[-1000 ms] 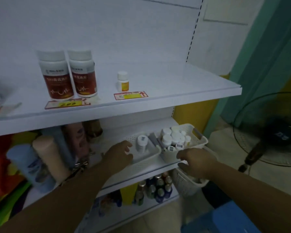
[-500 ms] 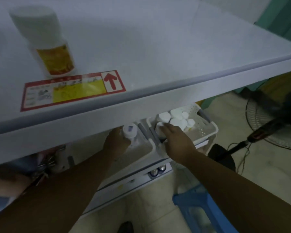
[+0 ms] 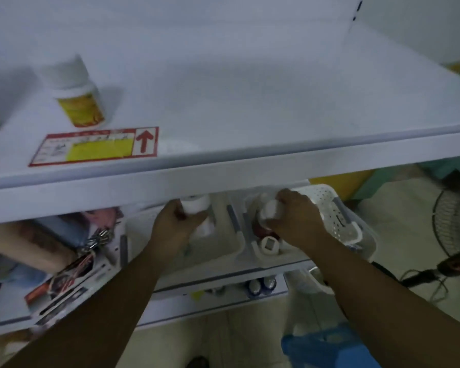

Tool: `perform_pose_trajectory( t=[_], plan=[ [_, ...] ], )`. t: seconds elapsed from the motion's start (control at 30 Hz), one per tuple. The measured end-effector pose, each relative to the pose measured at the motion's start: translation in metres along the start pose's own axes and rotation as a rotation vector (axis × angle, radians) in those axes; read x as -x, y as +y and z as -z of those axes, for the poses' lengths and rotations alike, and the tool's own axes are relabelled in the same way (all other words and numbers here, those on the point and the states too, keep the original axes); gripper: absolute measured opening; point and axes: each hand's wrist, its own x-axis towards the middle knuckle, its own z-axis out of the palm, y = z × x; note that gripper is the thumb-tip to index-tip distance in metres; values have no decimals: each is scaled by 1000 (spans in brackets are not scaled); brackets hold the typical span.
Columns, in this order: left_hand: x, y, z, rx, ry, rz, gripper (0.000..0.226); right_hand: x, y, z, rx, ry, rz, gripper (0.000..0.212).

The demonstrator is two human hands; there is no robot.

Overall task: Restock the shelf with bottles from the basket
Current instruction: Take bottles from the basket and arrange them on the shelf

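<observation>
Two white baskets sit side by side on the middle shelf: the left basket (image 3: 233,241) and the right basket (image 3: 339,216). My left hand (image 3: 174,225) is shut on a white-capped bottle (image 3: 195,204) above the left basket, just under the upper shelf's front edge. My right hand (image 3: 295,217) is shut on another white-capped bottle (image 3: 270,211) with a dark red label, over the right basket. One more white-capped bottle (image 3: 268,244) lies in the right basket's near corner. A small yellow-labelled bottle (image 3: 75,95) stands on the white upper shelf (image 3: 250,88).
A red and yellow price tag (image 3: 96,146) lies at the upper shelf's front. Tubes and boxed goods (image 3: 37,243) fill the middle shelf's left side. Blue-capped bottles (image 3: 260,284) stand on the shelf below. A fan (image 3: 454,227) stands on the floor at right, a blue stool (image 3: 329,346) below.
Both hands have closed on bottles and lifted them out of the baskets. The view has shifted slightly, showing more of the upper shelf.
</observation>
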Motion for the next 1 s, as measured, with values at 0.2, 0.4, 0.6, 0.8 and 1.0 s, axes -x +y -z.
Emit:
perform_pose_trajectory(
  t=[0.2, 0.4, 0.6, 0.8, 1.0],
  plan=[
    [90, 32, 2, 578, -161, 112, 27, 58, -2, 41, -1051, -44, -239, 26],
    [175, 56, 10, 860, -207, 128, 45, 124, -49, 70, -1461, -299, -69, 51],
    [243, 82, 50, 836, -94, -32, 46, 161, -110, 97, -1534, -407, 86, 24],
    [280, 99, 96, 734, 126, -163, 49, 185, -167, 116, -1454, -553, 264, 35],
    [298, 98, 146, 786, 126, -216, 47, 195, -211, 117, -1524, -690, 271, 65]
  ],
)
